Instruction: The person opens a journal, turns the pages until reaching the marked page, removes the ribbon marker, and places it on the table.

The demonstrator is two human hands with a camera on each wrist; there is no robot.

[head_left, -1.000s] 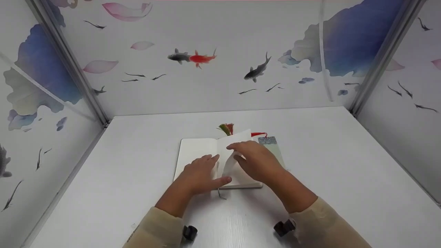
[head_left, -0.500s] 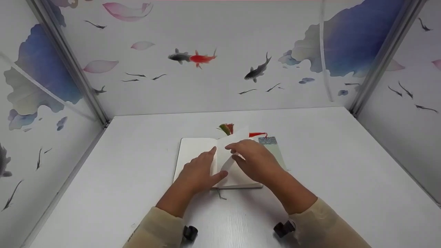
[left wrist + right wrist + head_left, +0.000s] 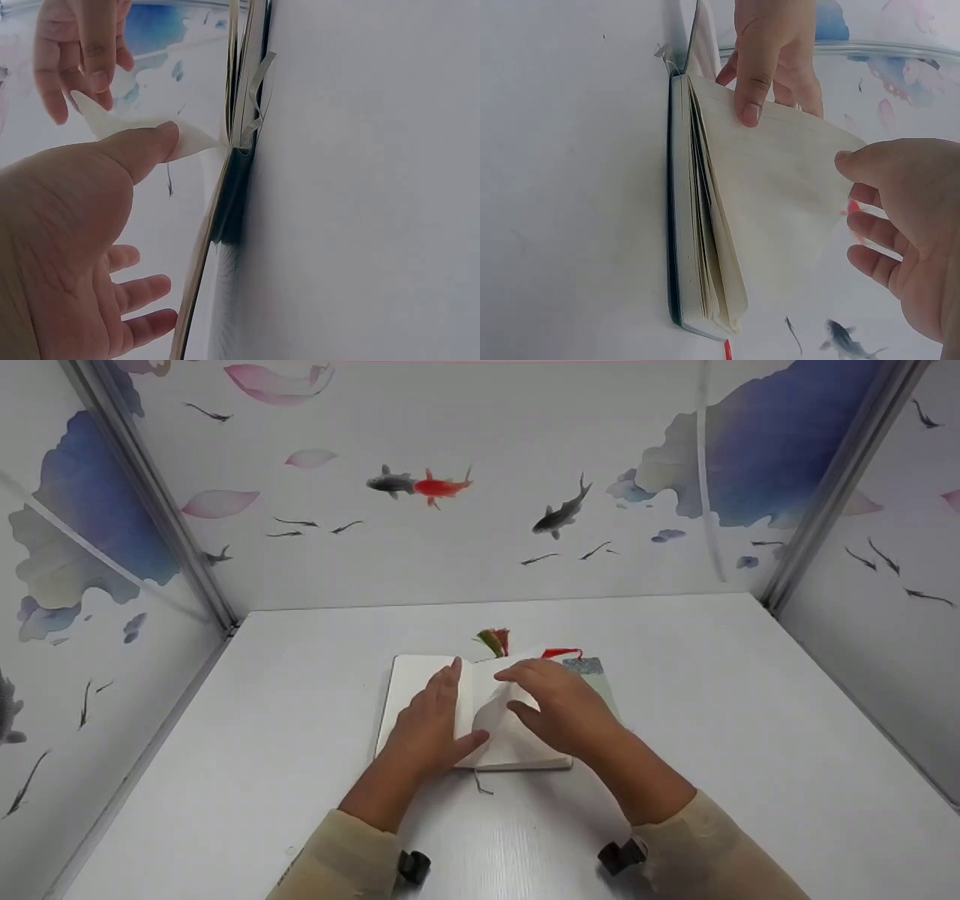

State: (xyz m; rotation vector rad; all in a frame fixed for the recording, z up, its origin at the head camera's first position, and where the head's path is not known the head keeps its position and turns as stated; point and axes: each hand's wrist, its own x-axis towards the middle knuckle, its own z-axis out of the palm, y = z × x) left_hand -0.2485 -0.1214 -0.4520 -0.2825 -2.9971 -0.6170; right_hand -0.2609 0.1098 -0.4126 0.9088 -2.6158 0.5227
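A notebook (image 3: 420, 675) lies spread on the table, with one page (image 3: 780, 172) lifted and curving up from the right half. My right hand (image 3: 566, 709) holds this page by its outer edge, thumb on one face; in the right wrist view its other fingers hang apart from the paper. Over the left half is my left hand (image 3: 427, 731), fingers straight, its thumb reaching across the gutter to touch the raised page. The left wrist view shows the page (image 3: 191, 142) rising from the spine between both hands. Part of the right half is hidden by my right hand.
A pale green card (image 3: 600, 686) with a speckled top and a red tassel (image 3: 562, 652) sits at the notebook's right. A green-and-red tassel (image 3: 495, 641) sticks out beyond its top edge. A thin ribbon (image 3: 482, 785) trails from the near edge onto the white table (image 3: 262, 720).
My left hand has shifted up and left, its fingers now pointing toward the notebook's far edge. The raised page's top has dropped lower. My right hand stays nearly in place.
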